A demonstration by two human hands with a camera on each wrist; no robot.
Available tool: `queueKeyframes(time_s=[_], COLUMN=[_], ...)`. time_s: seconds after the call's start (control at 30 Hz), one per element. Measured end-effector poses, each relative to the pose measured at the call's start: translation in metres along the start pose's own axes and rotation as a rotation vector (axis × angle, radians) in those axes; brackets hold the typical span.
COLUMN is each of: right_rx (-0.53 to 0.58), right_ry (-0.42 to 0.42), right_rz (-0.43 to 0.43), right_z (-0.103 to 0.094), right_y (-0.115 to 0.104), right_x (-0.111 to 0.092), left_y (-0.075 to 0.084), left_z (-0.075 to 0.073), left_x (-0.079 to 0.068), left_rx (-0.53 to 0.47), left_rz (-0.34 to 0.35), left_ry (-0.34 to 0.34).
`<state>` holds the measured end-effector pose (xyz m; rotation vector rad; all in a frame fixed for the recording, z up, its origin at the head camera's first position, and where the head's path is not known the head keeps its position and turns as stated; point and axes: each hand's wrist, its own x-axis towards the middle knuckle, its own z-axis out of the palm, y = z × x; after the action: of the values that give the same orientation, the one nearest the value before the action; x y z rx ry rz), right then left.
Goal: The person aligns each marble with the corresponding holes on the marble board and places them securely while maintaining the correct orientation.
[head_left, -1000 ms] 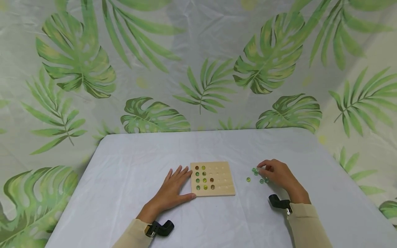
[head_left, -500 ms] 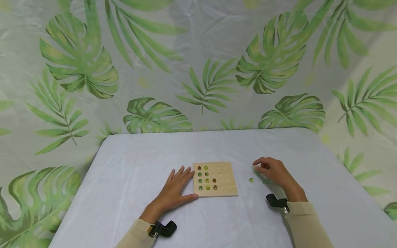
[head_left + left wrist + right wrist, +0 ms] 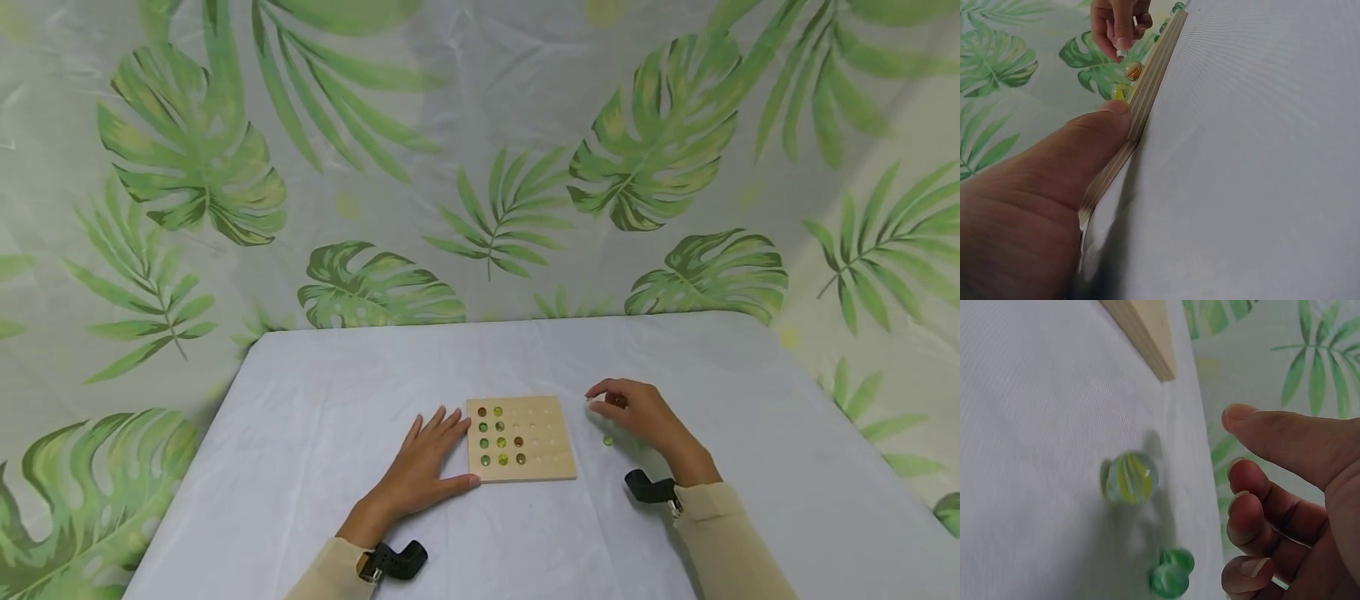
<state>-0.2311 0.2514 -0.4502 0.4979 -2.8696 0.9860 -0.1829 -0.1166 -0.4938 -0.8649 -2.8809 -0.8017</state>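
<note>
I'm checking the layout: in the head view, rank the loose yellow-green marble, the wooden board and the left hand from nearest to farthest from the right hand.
1. Loose yellow-green marble: on the white cloth, by the right hand.
2. Wooden board: left of the marble.
3. Left hand: at the board's left edge.

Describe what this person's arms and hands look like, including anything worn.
The left hand and right hand are bare, with no gloves or rings showing. The sleeves are long and beige. A black, angular device with a small silvery fitting sits near the end of each sleeve.
</note>
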Motion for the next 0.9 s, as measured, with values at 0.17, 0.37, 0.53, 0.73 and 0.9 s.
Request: queueKeyframes(time_s=[0.17,0.37,0.53,0.73,0.9], right_rx=[0.014,0.042,0.045,0.080,0.109], right_ry=[0.009,-0.018,-0.051,-0.075,-0.087], right_rz=[-0.044,-0.054,-0.034,-0.043,-0.044], right_z=[0.007,0.017,0.026,0.033,0.038], right_y=[-0.010,-0.024,-0.034,-0.042,-0.049], right_x=[0.005,0.014,0.021,0.027,0.033], left_y=[-0.002,-0.002,-0.002,-0.002,-0.002], left_z=[0.002,0.002,0.001,0.000,0.000], left_x=[-0.002,0.000,-0.001,-0.001,-0.001], left_rx=[0.000,0.010,0.010,0.008,-0.004], left_rz=[0.010,-0.005,-0.009,0.012,0.018], left_ry=[0.012,-0.007,-0.007,0.000,0.009])
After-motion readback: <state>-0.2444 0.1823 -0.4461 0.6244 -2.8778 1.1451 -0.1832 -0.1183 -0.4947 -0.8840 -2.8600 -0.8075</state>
